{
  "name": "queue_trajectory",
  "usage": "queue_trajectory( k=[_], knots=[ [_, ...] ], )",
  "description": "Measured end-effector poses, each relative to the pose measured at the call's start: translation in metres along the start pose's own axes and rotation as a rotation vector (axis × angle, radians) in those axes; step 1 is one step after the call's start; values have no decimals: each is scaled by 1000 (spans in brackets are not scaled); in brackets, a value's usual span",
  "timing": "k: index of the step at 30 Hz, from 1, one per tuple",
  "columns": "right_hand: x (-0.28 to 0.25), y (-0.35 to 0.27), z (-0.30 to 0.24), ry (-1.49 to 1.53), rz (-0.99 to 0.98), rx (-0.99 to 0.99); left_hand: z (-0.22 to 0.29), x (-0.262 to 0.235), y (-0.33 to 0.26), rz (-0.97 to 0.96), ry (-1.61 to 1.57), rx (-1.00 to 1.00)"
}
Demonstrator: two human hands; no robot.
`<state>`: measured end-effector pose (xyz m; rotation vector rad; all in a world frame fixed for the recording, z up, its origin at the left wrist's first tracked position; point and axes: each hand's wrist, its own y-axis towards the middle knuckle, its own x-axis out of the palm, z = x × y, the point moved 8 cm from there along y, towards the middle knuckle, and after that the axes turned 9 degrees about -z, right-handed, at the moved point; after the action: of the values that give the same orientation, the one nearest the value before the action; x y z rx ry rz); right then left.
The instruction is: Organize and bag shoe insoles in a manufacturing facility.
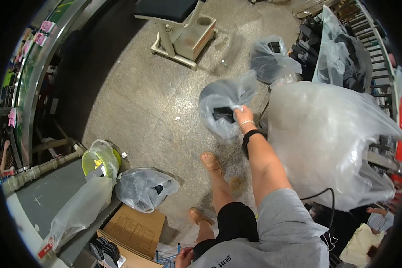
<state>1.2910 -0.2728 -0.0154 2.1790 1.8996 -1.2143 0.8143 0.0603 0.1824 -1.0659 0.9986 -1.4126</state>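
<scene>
With my right arm stretched forward, my right hand (243,117) is closed on the gathered edge of a clear plastic bag (212,100). Dark ribbed items (224,114) show through the bag's opening, just left of the fingers. A bracelet and a black band circle that wrist and forearm. My left hand (184,257) is low at the bottom edge, near an open cardboard box (131,230); its fingers look curled, and whatever they may hold is hidden. Another clear bag (274,60) with dark contents stands on the floor beyond the held one.
A large, full translucent bag (321,138) bulges at my right, before a rack of black items (306,47). A wheeled seat (183,33) stands ahead. At left are a bagged yellow-green bin (100,158), a plastic bag (143,190) and a grey bench (42,192). Another person (362,243) is at lower right.
</scene>
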Motion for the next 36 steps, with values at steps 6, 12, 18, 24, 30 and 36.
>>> queue_trajectory(
  k=[6,12,18,24,30,36],
  knots=[
    [-70,78,45,-255,168,198,-24,-8,35,43,-123,-60],
    [-20,50,66,-878,-346,597,-37,9,47,21,-447,-187],
    [-23,27,57,-934,-313,594,18,20,49,1,-474,-50],
    [31,-19,67,-841,-244,527,-37,21,46,179,-699,-185],
    [109,-103,128,-943,-719,216,-55,27,65,37,-713,-27],
    [246,-255,126,-796,-1073,16,-151,10,84,-5,-729,2]
  ],
)
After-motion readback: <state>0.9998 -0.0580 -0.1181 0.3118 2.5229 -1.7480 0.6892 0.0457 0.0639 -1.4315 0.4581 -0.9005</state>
